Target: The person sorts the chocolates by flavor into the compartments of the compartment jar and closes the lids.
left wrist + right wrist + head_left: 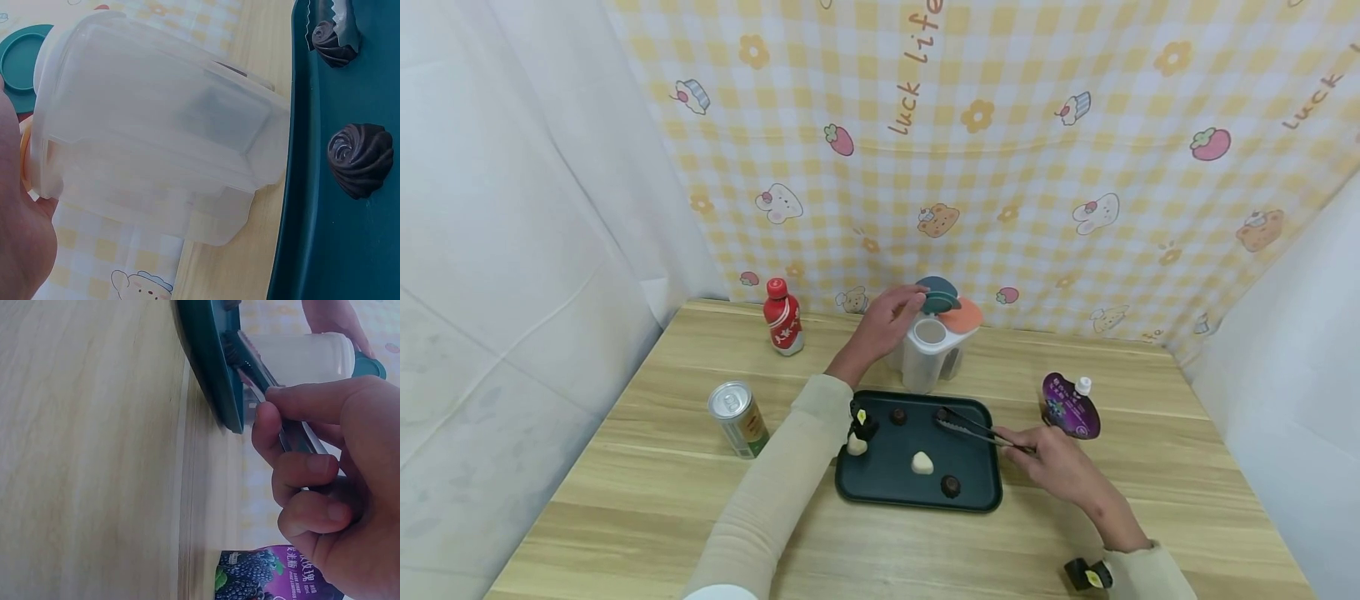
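Note:
My left hand (883, 321) is at the top of a clear plastic container (921, 367), its fingertips holding the raised green lid (937, 287). Beside that lid is an orange lid (962, 315); the round opening under the green one is uncovered. In my right hand (1056, 467) I grip metal tongs (977, 429), reaching over the right side of a dark green tray (887, 498). The tong tips straddle a swirled dark chocolate (331, 49). Another dark chocolate (360, 159) lies nearby on the tray, and a white piece (922, 463) sits near its middle.
A red bottle (784, 321) stands at the back left, with a can (741, 421) in front of it. Right of the tray lies a purple pouch (1071, 407) with a white cap. A patterned cloth (977, 175) hangs behind the table.

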`<action>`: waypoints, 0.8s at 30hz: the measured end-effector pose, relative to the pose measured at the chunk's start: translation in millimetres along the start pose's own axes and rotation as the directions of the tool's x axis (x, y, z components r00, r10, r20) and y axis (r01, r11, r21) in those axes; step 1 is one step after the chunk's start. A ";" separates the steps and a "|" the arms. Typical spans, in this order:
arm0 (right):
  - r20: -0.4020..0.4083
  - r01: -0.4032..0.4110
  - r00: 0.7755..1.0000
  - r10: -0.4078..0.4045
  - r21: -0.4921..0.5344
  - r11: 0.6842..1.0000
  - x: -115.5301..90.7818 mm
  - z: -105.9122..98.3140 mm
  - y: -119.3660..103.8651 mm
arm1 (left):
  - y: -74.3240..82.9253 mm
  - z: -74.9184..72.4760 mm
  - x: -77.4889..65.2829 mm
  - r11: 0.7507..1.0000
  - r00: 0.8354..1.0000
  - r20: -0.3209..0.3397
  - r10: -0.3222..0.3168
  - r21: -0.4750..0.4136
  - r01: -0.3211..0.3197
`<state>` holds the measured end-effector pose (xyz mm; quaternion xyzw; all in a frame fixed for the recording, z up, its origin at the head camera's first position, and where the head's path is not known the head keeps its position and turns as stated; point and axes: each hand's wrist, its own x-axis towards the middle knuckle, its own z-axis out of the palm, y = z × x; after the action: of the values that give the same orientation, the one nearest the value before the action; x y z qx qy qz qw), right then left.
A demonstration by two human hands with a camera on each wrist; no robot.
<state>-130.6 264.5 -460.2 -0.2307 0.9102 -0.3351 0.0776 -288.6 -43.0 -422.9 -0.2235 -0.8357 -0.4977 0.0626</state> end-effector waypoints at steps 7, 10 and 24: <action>-0.009 0.014 1.000 -0.014 -0.012 1.000 0.2 -0.1 0.3 | -0.4 -0.1 0.4 1.000 1.000 0.000 0.008 -0.003 -0.008; -0.021 0.026 0.999 -0.026 -0.022 0.999 0.0 1.4 2.3 | -0.2 -0.3 0.4 1.000 1.000 0.002 0.007 -0.006 -0.007; -0.118 0.076 0.990 -0.079 -0.031 0.997 -5.7 2.1 -0.3 | 1.5 -1.6 -0.4 1.000 1.000 0.007 0.007 -0.006 -0.007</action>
<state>-124.8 265.8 -461.7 -0.2467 0.9079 -0.3389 0.0070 -287.7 -43.9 -421.1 -0.2285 -0.8336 -0.4992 0.0609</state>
